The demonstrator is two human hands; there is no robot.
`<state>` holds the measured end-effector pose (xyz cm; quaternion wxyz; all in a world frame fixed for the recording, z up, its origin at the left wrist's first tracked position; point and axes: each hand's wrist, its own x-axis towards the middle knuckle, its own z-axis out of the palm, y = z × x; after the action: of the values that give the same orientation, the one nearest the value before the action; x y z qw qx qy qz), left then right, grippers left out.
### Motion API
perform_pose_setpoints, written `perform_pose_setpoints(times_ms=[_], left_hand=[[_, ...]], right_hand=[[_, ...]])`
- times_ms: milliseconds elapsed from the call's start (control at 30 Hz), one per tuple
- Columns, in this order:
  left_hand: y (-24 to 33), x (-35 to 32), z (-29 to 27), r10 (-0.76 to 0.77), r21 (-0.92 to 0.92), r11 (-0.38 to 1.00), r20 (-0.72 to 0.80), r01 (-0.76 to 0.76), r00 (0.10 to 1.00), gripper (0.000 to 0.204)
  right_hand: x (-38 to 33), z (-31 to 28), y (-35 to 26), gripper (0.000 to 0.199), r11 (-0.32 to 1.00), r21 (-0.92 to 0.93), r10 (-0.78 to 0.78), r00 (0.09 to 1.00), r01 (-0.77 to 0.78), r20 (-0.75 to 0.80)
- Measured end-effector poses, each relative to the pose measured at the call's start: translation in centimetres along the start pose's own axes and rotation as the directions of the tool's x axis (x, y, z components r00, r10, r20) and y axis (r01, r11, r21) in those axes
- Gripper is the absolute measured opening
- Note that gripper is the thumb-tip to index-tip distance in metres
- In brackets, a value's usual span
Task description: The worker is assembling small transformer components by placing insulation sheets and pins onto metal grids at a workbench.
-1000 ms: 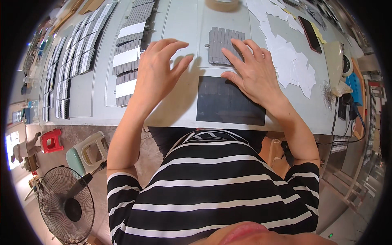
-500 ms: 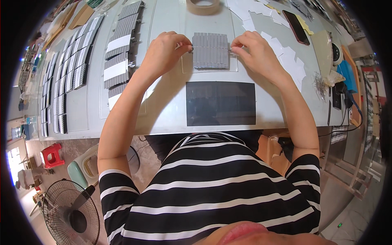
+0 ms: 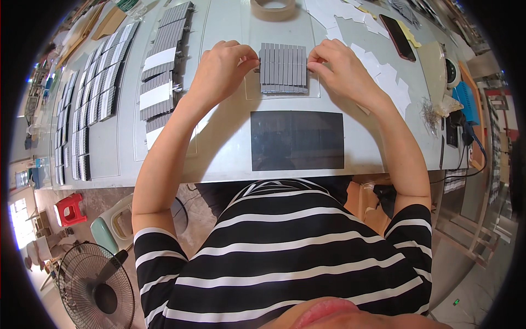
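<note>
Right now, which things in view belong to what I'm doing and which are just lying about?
Probably in use:
grey slatted block, between left hand and right hand
similar slatted stacks at left

Apparently lying about:
phone
tape roll
fan

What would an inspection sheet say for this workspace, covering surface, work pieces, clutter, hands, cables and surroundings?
Surface: pale table, with a dark mat near its front edge.
Work pieces: gray slatted block beyond the mat; white-banded pieces in a column to the left.
Clutter: white paper pieces, phone and tape roll.
Hands: left hand and right hand at opposite sides of the block, fingertips close to its edges; exact grip unclear.
Cables: dark cable looping beyond the table's right edge.
Surroundings: fan and red stool, lower left.
</note>
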<state>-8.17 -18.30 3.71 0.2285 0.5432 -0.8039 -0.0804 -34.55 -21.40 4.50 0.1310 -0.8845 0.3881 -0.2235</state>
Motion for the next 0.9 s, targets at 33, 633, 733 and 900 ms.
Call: perform_pose_setpoints(times_ms=[33, 633, 733, 900], left_hand=[[0.2, -0.1, -0.2, -0.002, 0.0, 1.0, 0.0, 0.002, 1.0, 0.013], [7.3, -11.2, 0.0, 0.052, -0.142, 0.989, -0.006, -0.052, 0.999, 0.009], [7.6, -11.9, 0.3, 0.039, -0.126, 0.991, 0.005, -0.038, 0.999, 0.011], [7.3, -13.4, 0.0, 0.051, -0.028, 0.998, -0.047, -0.052, 0.998, 0.019]], right_hand=[[0.0, -0.2, -0.2, 0.013, 1.0, 0.001, -0.001, 1.0, 0.001, 0.001], [-10.1, -0.4, -5.6, 0.006, 0.993, 0.105, -0.066, 0.994, 0.056, 0.092], [-10.8, -0.2, -5.8, 0.007, 0.993, 0.121, -0.03, 0.993, 0.017, 0.111], [-12.6, 0.4, -5.8, 0.015, 0.998, 0.063, 0.015, 0.999, -0.018, 0.038]])
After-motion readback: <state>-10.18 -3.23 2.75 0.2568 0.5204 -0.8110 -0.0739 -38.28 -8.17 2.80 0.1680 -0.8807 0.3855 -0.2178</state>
